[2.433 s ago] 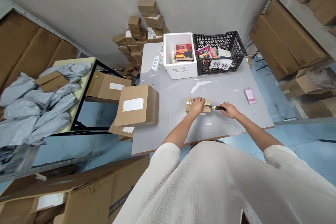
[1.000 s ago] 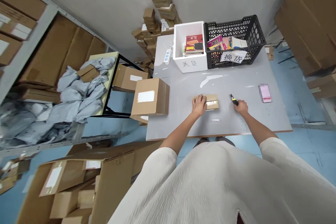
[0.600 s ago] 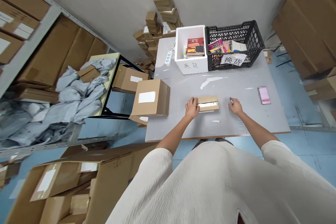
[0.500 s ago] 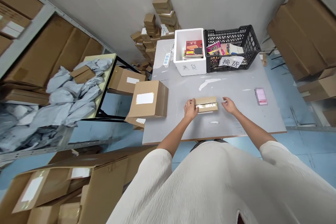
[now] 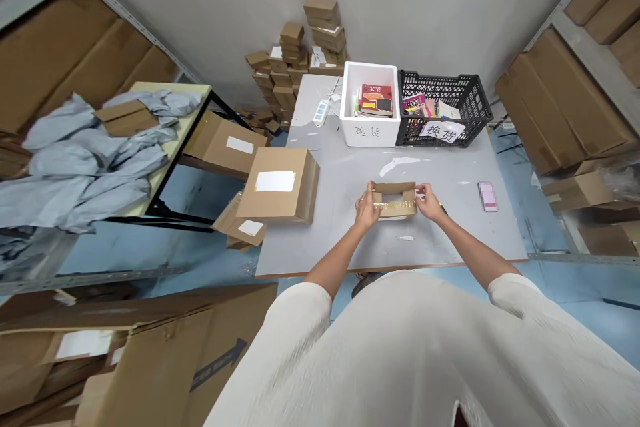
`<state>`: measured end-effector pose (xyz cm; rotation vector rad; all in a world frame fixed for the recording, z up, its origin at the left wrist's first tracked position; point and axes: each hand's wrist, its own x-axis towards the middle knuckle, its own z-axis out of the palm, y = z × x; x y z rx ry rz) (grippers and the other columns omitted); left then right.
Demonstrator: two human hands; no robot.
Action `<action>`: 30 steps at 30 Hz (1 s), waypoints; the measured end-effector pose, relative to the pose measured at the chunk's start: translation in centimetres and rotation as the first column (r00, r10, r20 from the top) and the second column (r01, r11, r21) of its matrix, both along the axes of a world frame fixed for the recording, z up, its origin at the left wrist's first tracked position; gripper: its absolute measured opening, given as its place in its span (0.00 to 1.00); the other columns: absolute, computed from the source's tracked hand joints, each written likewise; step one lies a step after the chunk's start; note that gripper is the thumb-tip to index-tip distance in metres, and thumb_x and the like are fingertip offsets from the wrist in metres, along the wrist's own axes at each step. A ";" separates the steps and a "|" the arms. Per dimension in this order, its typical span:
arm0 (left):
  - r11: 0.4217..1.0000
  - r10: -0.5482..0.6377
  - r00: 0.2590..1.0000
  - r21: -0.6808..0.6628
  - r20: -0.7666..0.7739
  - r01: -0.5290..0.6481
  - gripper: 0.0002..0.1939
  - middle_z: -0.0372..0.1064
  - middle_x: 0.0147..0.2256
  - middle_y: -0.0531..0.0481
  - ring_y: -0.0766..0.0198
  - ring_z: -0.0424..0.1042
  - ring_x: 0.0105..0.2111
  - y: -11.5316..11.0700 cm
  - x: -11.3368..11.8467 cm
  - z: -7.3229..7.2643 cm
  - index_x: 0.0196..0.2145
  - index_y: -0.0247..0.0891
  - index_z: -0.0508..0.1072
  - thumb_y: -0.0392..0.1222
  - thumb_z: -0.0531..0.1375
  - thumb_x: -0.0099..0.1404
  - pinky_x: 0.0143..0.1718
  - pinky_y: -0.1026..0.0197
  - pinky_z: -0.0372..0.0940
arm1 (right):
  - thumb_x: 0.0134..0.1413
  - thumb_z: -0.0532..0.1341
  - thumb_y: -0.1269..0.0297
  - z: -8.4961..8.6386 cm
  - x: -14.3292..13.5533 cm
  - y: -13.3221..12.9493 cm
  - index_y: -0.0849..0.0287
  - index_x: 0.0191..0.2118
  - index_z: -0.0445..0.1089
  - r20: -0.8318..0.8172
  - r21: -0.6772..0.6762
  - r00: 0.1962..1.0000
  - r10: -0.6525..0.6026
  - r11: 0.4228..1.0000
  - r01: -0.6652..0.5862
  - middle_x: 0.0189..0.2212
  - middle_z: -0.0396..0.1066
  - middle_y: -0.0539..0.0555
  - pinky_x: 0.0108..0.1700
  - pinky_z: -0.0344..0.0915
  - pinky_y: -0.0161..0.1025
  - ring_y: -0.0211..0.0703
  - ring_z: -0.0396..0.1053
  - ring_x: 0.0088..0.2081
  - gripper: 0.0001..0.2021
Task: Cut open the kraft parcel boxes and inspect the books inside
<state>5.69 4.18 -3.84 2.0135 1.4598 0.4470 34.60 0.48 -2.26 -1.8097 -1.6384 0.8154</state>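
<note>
Gripping small box at both ends with left hand and right hand, nearer front edge of surface; could tear it by pulling hard, or knock half-hidden tool beside right wrist

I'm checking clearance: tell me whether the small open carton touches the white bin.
Apart. The head view shows a strip of grey tabletop between the small open carton and the white bin, which stands farther back.

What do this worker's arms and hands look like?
The left hand and the right hand are human and ungloved, with nothing visible on the wrists. Loose short sleeves of a white top cover the upper arms. No cables or markings show.
</note>
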 end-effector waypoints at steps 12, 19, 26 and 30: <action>0.992 -0.124 0.990 -0.023 -0.072 0.123 0.18 0.58 0.76 0.40 0.45 0.54 0.77 0.9 -1.1 0.6 0.59 0.45 0.75 0.45 0.60 0.74 0.72 0.37 0.58 | 0.70 0.54 0.55 -0.9 0.6 4.0 0.52 0.74 0.65 0.257 -0.213 0.952 0.169 0.970 -0.115 0.67 0.74 0.59 0.68 0.68 0.65 0.64 0.70 0.67 0.30; 0.998 -0.056 0.998 0.003 -0.016 0.056 0.22 0.71 0.66 0.43 0.50 0.65 0.69 0.6 -1.2 1.9 0.38 0.42 0.80 0.46 0.49 0.82 0.71 0.42 0.60 | 0.73 0.55 0.51 -0.7 1.6 4.4 0.51 0.72 0.68 0.134 -0.208 0.975 0.177 0.967 -0.147 0.65 0.76 0.59 0.64 0.73 0.59 0.59 0.76 0.61 0.28; 0.993 -0.099 0.995 -0.066 -0.033 0.097 0.17 0.69 0.68 0.45 0.47 0.63 0.71 -0.7 -2.7 2.6 0.57 0.47 0.78 0.43 0.61 0.72 0.70 0.42 0.62 | 0.69 0.57 0.56 -0.9 1.5 4.3 0.51 0.73 0.66 0.120 -0.231 0.968 0.219 0.955 -0.187 0.69 0.72 0.58 0.66 0.72 0.59 0.57 0.76 0.61 0.30; 0.961 -0.274 0.954 -0.068 -0.124 0.267 0.38 0.56 0.75 0.40 0.41 0.53 0.76 -1.3 -3.3 2.1 0.68 0.50 0.70 0.45 0.72 0.61 0.74 0.37 0.54 | 0.62 0.62 0.60 -1.6 0.9 3.9 0.54 0.75 0.63 0.215 -0.249 0.941 0.260 0.947 -0.205 0.76 0.62 0.59 0.70 0.67 0.61 0.62 0.68 0.69 0.36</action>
